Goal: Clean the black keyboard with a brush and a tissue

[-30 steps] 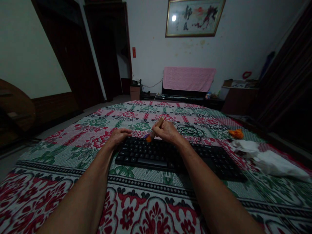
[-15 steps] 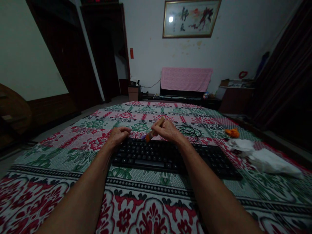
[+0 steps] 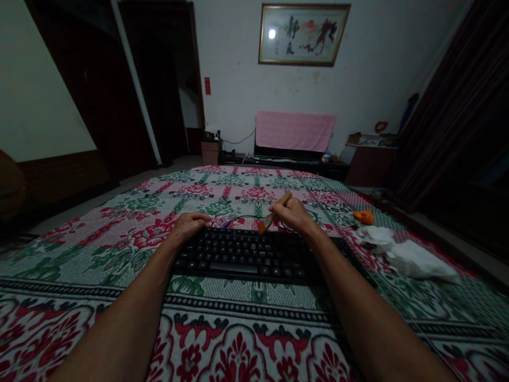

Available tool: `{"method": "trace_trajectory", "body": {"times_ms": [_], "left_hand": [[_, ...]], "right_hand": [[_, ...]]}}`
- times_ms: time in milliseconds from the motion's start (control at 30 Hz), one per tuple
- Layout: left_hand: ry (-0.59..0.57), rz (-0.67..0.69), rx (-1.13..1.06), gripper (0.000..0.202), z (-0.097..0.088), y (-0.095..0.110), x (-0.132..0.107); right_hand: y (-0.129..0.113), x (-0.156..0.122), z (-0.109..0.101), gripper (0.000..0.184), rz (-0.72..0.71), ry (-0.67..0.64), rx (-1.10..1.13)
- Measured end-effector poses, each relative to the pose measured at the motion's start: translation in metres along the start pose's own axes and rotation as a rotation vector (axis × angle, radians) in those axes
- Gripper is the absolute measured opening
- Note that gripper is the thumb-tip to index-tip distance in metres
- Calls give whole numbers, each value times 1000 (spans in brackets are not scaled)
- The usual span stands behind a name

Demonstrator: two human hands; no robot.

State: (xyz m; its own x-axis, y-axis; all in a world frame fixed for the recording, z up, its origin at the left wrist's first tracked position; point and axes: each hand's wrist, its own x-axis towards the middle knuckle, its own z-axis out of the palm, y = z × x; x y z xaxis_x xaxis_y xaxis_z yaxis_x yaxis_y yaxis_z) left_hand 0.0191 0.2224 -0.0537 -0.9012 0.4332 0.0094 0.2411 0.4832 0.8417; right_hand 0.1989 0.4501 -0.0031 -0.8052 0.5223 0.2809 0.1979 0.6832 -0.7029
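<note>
A black keyboard (image 3: 234, 257) lies on the patterned cloth, its right part partly hidden under my right forearm. My left hand (image 3: 189, 227) grips its far left corner, fingers together along the back edge. Pinched in my right hand (image 3: 292, 215) is a flat paintbrush (image 3: 283, 200) with a pale wooden handle and orange-brown bristles. The brush is tilted, its bristles pointing down at the back row of keys; whether they touch is unclear. Behind the keyboard runs a dark cable (image 3: 246, 216) with a purple plug (image 3: 226, 225).
To the right lie a crumpled white cloth or bag (image 3: 417, 260) and a small orange item (image 3: 363, 216). The flowered cloth (image 3: 238, 329) covers the whole surface. Against the far wall stands a low cabinet below a pink cloth (image 3: 294, 130).
My right hand has carried the paintbrush rightward along the keyboard's back edge, uncovering the purple plug more. My left hand stays at the far left corner. The whole view has shifted slightly.
</note>
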Motion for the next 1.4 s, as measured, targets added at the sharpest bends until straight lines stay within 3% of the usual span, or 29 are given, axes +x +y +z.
{"method": "trace_trajectory", "body": {"times_ms": [100, 300, 467, 633, 700, 933, 1233, 1333, 1400], "left_hand": [[-11, -3, 0, 26, 0, 1, 0], [-11, 19, 3, 25, 0, -2, 3], [-28, -7, 22, 29, 0, -6, 6], [-35, 20, 86, 27, -1, -6, 10], [-36, 14, 132, 27, -2, -3, 9], [-96, -31, 218, 32, -2, 0, 14], [-80, -13, 262, 28, -1, 0, 18], [-77, -39, 284, 27, -1, 3, 17], [-90, -33, 298, 27, -2, 3, 18]], "right_hand": [[2, -3, 10, 23, -96, 25, 147], [-3, -13, 40, 25, -284, -195, 273], [-4, -12, 24, 23, -228, -146, 97], [-8, -12, 4, 19, -102, 13, -5], [-10, -13, 7, 19, -111, 39, 25], [-5, -20, 32, 20, -266, -119, 153], [-11, -24, 2, 23, -121, 18, -78], [-10, -23, 8, 21, -159, 62, 1], [-8, -23, 18, 21, -218, 13, 73]]}}
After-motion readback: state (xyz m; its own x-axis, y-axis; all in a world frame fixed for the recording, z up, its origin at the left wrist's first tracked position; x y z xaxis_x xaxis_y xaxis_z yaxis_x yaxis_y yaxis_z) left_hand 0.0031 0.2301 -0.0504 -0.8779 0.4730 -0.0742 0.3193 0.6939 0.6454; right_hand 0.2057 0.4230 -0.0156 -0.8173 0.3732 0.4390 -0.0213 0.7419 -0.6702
